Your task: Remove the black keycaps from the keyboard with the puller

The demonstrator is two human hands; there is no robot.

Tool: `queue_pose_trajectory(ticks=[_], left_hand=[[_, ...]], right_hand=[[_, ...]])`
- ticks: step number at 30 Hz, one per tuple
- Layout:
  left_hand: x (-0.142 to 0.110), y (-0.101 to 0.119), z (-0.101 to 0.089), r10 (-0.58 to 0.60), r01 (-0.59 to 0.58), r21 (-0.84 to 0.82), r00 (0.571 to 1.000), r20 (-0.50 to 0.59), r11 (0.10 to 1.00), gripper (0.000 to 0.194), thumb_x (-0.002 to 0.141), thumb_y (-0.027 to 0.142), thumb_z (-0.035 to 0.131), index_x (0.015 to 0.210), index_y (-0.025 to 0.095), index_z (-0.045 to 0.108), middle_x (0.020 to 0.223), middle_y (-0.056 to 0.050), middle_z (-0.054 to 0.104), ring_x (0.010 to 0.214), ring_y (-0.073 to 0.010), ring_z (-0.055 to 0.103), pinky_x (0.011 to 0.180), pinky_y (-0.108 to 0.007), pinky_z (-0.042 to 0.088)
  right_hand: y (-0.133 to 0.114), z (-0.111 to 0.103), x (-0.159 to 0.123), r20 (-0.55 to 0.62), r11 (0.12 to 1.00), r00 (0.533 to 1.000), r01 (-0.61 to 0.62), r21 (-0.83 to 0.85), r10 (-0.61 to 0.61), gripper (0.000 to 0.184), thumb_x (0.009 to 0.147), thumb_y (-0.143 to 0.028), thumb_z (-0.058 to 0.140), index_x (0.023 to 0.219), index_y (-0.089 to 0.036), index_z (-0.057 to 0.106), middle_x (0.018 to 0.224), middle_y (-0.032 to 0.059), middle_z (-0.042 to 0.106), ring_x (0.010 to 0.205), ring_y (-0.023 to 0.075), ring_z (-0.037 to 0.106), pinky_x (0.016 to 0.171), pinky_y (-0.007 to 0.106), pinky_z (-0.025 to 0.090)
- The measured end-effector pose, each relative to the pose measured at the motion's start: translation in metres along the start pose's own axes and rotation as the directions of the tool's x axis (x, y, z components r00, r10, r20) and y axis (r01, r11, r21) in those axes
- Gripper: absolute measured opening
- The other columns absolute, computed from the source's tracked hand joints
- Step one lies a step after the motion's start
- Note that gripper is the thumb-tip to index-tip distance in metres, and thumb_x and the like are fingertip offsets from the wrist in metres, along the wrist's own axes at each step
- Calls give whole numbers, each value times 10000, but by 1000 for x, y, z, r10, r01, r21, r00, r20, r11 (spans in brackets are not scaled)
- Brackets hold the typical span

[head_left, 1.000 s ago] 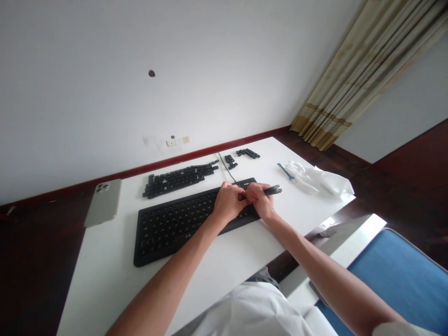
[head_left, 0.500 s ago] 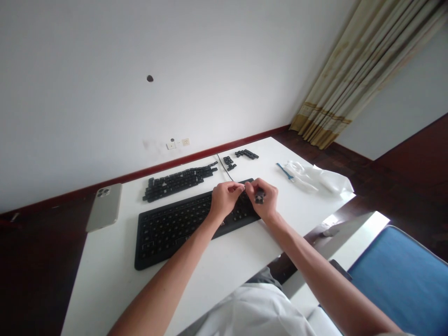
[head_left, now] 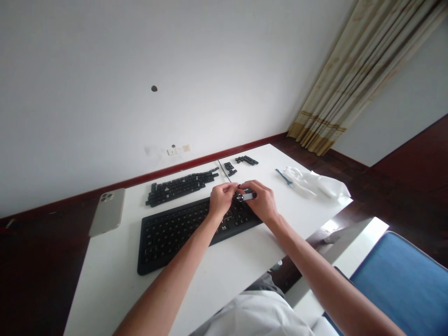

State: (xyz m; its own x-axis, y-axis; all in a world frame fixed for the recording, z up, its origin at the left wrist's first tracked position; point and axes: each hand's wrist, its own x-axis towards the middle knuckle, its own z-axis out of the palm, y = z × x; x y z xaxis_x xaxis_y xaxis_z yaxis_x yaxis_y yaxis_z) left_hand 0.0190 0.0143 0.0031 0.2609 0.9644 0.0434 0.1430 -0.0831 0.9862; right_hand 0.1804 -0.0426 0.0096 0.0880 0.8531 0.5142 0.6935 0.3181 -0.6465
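My right hand (head_left: 261,202) is shut on a small black-and-silver tool (head_left: 246,196), held above the far right part of a black keyboard (head_left: 182,238). My left hand (head_left: 221,199) sits just to its left, over the keyboard, with its fingertips pinched on a small dark piece (head_left: 239,186). That piece is too small to name. Many black keycaps (head_left: 180,186) lie in rows beyond the keyboard, with two smaller groups of keycaps (head_left: 229,168) (head_left: 247,159) further right.
A white desk (head_left: 105,280) bears a silver phone (head_left: 107,212) at the left, a thin black cable (head_left: 224,171), a blue brush (head_left: 283,176) and a white plastic bag (head_left: 315,183). A blue chair (head_left: 395,284) stands at the lower right.
The tool in my right hand has turned, and its silver side now shows. Both hands have come closer together. The view has tilted slightly, so the desk sits lower in the picture.
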Motion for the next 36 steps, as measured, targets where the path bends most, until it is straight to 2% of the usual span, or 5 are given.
queue_pose_trajectory(ticks=[5, 9, 12, 24, 36], left_hand=[[-1, 0, 2, 2, 0, 98, 1000, -24, 995, 205, 932, 233, 691, 1110, 207, 790, 1045, -48, 824, 837, -186, 759, 802, -289, 581], [-4, 3, 3, 29, -27, 165, 999, -12, 986, 175, 897, 176, 681, 1029, 215, 789, 1009, -37, 815, 801, -176, 731, 770, -280, 568], [-5, 3, 3, 28, -27, 192, 1000, -5, 981, 182, 895, 154, 672, 1025, 209, 787, 1014, -37, 813, 794, -169, 713, 773, -276, 566], [-5, 4, 3, 21, -22, 227, 1000, 5, 974, 197, 916, 141, 653, 1016, 204, 810, 996, -31, 827, 783, -160, 710, 781, -262, 558], [-7, 10, 1, 7, -11, 262, 1000, 17, 965, 210, 909, 147, 649, 1009, 211, 823, 920, -24, 819, 781, -169, 715, 774, -267, 548]], right_hand=[[34, -17, 37, 13, 971, 995, -91, -222, 96, 234, 864, -201, 705, 1064, -262, 809, 1117, 73, 825, 1005, 293, 761, 889, 377, 540], [66, -19, 71, 102, 836, 957, -180, -519, 270, 195, 922, -336, 704, 1021, -233, 836, 906, 117, 824, 872, 309, 760, 759, 360, 499], [78, -10, 88, 160, 774, 934, -160, -613, 320, 242, 937, -386, 700, 1056, -231, 843, 918, 140, 817, 872, 304, 756, 739, 348, 489], [93, 27, 140, 183, 737, 909, -172, -653, 374, 330, 968, -436, 666, 1186, -249, 828, 1040, 152, 818, 980, 310, 763, 810, 345, 522], [86, 27, 140, 125, 793, 953, -151, -590, 274, 225, 925, -364, 701, 1046, -225, 829, 942, 134, 809, 886, 286, 733, 724, 320, 445]])
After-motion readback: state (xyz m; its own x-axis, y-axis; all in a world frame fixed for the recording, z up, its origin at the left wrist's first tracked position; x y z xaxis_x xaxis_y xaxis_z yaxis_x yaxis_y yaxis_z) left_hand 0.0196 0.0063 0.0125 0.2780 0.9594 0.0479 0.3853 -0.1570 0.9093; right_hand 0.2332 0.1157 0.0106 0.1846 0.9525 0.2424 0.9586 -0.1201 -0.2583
